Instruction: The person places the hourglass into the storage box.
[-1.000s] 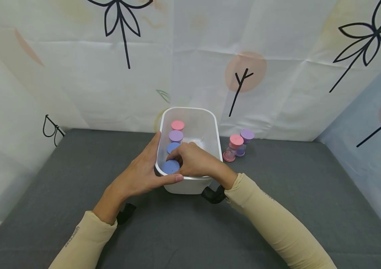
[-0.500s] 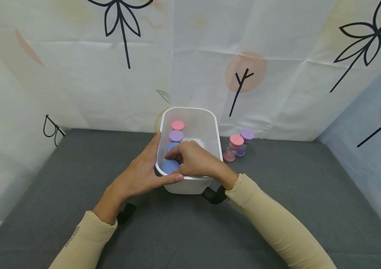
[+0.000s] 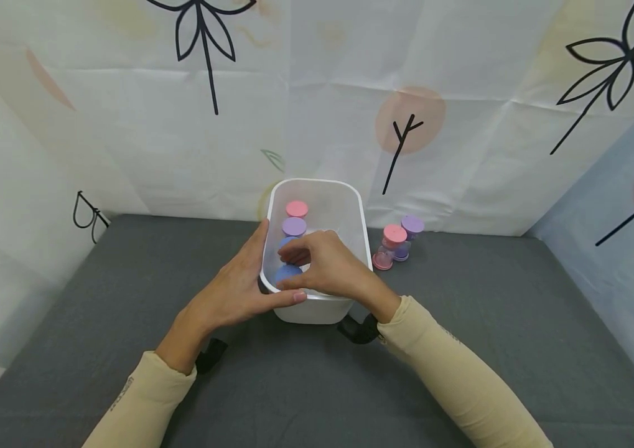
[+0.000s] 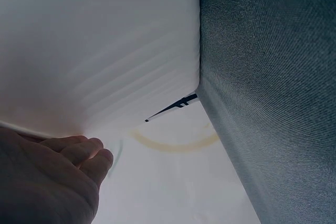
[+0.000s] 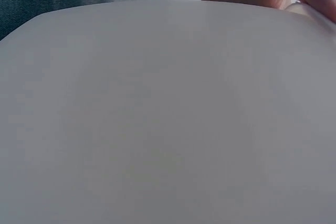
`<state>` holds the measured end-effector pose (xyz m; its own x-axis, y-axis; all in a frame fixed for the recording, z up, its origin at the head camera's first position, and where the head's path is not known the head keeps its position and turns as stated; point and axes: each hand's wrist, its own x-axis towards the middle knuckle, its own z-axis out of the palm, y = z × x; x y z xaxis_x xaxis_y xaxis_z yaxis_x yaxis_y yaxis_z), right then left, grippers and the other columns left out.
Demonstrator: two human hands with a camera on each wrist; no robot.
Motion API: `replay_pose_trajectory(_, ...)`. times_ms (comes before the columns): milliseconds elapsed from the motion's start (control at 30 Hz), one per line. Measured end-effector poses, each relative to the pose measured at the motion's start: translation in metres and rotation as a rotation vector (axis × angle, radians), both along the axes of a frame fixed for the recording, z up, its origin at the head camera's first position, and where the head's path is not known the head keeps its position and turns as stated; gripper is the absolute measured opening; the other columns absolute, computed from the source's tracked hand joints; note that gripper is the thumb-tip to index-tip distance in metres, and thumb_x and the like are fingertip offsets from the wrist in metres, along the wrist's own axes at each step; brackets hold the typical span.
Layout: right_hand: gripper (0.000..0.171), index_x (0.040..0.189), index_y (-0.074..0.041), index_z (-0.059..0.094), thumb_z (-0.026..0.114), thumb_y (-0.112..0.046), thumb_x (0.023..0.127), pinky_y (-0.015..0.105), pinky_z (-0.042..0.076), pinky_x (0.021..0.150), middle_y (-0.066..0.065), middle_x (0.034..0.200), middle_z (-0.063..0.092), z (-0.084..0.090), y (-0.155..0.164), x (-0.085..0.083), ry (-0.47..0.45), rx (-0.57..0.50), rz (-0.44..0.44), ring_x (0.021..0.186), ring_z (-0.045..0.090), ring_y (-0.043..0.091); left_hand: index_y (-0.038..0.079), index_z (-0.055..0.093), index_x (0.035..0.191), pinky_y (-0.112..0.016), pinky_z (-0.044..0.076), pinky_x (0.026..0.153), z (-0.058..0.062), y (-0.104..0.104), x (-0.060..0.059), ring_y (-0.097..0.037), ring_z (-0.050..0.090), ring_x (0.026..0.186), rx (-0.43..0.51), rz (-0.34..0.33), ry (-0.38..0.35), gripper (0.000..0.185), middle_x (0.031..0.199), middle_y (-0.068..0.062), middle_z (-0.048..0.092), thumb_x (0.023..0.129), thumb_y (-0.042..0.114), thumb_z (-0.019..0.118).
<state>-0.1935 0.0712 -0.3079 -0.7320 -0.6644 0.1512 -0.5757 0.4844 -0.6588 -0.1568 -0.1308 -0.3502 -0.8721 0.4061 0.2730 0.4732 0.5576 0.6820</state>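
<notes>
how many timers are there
6. In the bin: pink timer, purple timer, far blue timer, near blue timer, blues partly behind the right hand. On the table, right of the bin: outer pink timer, outer purple timer. More may be hidden.

The bin [image 3: 314, 311] is white, the sand-timer caps [image 3: 294, 226] pink, purple and blue, the tablecloth [image 3: 317, 386] grey, the sleeves [image 3: 462, 367] cream, the backdrop [image 3: 328, 124] white with black line-drawn flowers [image 3: 628, 55].

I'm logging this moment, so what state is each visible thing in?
White bin: upright, uncovered
Pink top inside: facing up
Purple top inside: facing up
Blue tops inside: partly hidden
Pink hourglass outside: upright
Purple hourglass outside: upright, partly hidden
Left hand: touching bin, thumb extended
Right hand: thumb and fingers apart
</notes>
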Motion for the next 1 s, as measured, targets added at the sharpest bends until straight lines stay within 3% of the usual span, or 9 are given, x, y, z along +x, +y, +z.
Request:
replay_pose_trajectory(200,0.041,0.114,0.003,0.074,0.088,-0.016,0.08,0.029,0.056,0.087,0.012,0.105,0.075,0.001,0.003,0.004,0.023,-0.147,-0.057,0.095,0.073,0.022,0.022,-0.01,0.163,-0.057,0.029,0.114,0.0,0.001,0.002,-0.02,0.013,0.153,-0.037,0.021,-0.035,0.125,0.169,0.004,-0.001,0.081,0.064,0.076)
replay_pose_trajectory(400,0.041,0.116,0.004,0.073,0.087,-0.013,0.082,0.034,0.055,0.09,0.014,0.108,0.074,0.006,0.016,0.008,-0.025,-0.307,-0.111,0.099,0.072,0.027,0.025,-0.007,0.163,-0.056,0.032,0.113,0.0,0.001,0.001,-0.018,0.018,0.151,-0.02,0.025,-0.024,0.125,0.169,0.006,0.003,0.08,0.064,0.077)
replay_pose_trajectory(567,0.044,0.121,0.001,0.072,0.086,-0.016,0.082,0.039,0.055,0.092,0.012,0.114,0.073,0.009,0.037,0.013,-0.096,-0.34,-0.155,0.103,0.071,0.023,0.027,-0.006,0.164,-0.059,0.034,0.11,0.0,0.0,0.0,-0.021,0.028,0.147,0.001,0.015,-0.015,0.124,0.168,0.003,0.01,0.08,0.061,0.079)
replay_pose_trajectory(733,0.045,0.123,0.003,0.07,0.085,-0.011,0.083,0.034,0.055,0.09,0.012,0.116,0.072,0.01,0.058,0.016,-0.161,-0.409,-0.188,0.106,0.07,0.024,0.035,-0.003,0.163,-0.057,0.037,0.108,0.0,0.001,-0.001,-0.02,0.037,0.14,0.049,-0.01,-0.007,0.122,0.164,0.002,0.022,0.078,0.057,0.083)
replay_pose_trajectory(1000,0.047,0.126,0.007,0.066,0.082,-0.006,0.084,0.032,0.055,0.089,0.02,0.12,0.069,0.009,0.078,0.012,-0.201,-0.456,-0.223,0.107,0.07,0.028,0.04,-0.002,0.161,-0.056,0.037,0.109,0.0,0.002,-0.002,-0.017,0.037,0.14,0.057,-0.014,0.002,0.121,0.163,0.005,0.023,0.077,0.057,0.083)
